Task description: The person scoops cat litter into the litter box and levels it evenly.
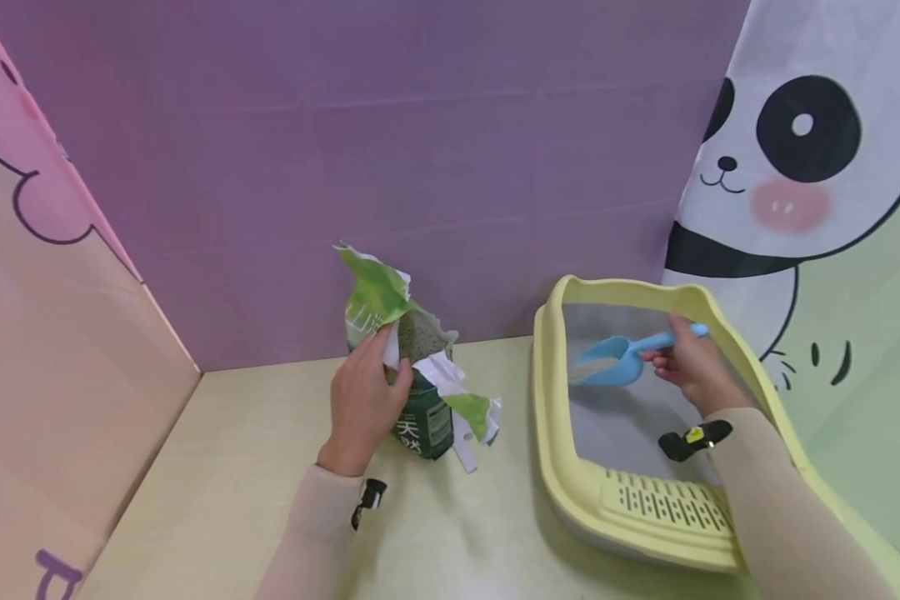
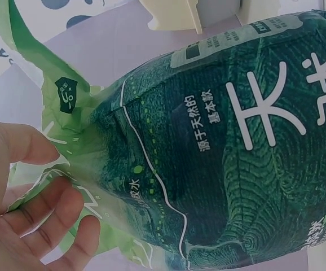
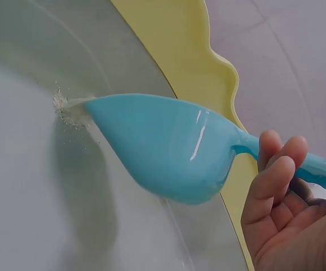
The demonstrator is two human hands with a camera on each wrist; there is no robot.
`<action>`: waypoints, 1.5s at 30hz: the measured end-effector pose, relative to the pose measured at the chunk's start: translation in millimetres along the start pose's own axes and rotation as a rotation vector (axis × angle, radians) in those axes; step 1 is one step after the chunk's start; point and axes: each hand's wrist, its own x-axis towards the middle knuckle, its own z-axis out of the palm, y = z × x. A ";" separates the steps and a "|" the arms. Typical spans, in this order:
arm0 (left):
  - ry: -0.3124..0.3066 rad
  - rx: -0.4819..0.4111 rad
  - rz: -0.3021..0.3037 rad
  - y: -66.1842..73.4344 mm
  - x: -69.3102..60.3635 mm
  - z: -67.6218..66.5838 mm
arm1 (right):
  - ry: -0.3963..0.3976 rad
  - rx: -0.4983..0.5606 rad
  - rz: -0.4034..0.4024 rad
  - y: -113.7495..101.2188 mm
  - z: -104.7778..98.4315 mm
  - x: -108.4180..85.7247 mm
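A green bag of cat litter [image 1: 423, 417] stands on the table, its top torn and brownish grains showing inside. My left hand [image 1: 363, 400] holds the bag by its torn edge; in the left wrist view the thumb and fingers [image 2: 75, 248] pinch the light green film. My right hand [image 1: 693, 362] grips the handle of a blue scoop [image 1: 621, 363] above a litter box with a yellow rim [image 1: 553, 400] and grey inside. The scoop is tilted and holds some litter. Its tip, in the right wrist view, has litter [image 3: 70, 110] spilling off it.
A perforated yellow step [image 1: 671, 504] forms the front of the litter box. Beside the bag, a pale flat strip [image 1: 465, 450] lies on the table [image 1: 247, 467]. A purple backdrop [image 1: 420, 167] rises behind, with a panda print [image 1: 787, 217] at the right.
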 end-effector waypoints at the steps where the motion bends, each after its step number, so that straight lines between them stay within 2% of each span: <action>1: 0.000 -0.002 0.000 0.0 0.0 -0.3 | -0.002 0.002 -0.003 -0.2 0.2 0.2; 5: -0.001 -0.005 0.001 -0.2 0.0 -0.9 | 0.012 -0.012 -0.008 -1.2 -0.3 -0.1; 14: -0.010 -0.001 0.004 -2.2 0.3 -0.7 | 0.135 -0.054 0.002 -4.5 -1.8 -3.0; 17: -0.013 0.002 -0.001 -2.5 0.1 -0.9 | 0.203 -0.095 0.004 -5.7 -2.4 -3.3; 22: -0.013 0.001 0.002 -2.2 -0.4 -0.8 | 0.376 -0.146 0.039 -9.3 -2.1 -3.5; 25: -0.008 -0.001 0.011 -2.2 -0.7 -0.7 | 0.446 -0.198 0.047 -11.8 -2.6 -3.7; 31: -0.002 -0.001 0.017 -2.8 -1.5 -0.9 | 0.504 -0.309 -0.034 -13.5 -4.6 -5.8; 35: -0.007 -0.001 0.014 -3.2 -1.6 -0.5 | 0.541 -0.352 -0.055 -12.4 -4.0 -7.9; 45: -0.010 -0.001 0.022 -3.3 -1.2 0.9 | 0.610 -0.319 -0.114 -10.9 0.3 -10.8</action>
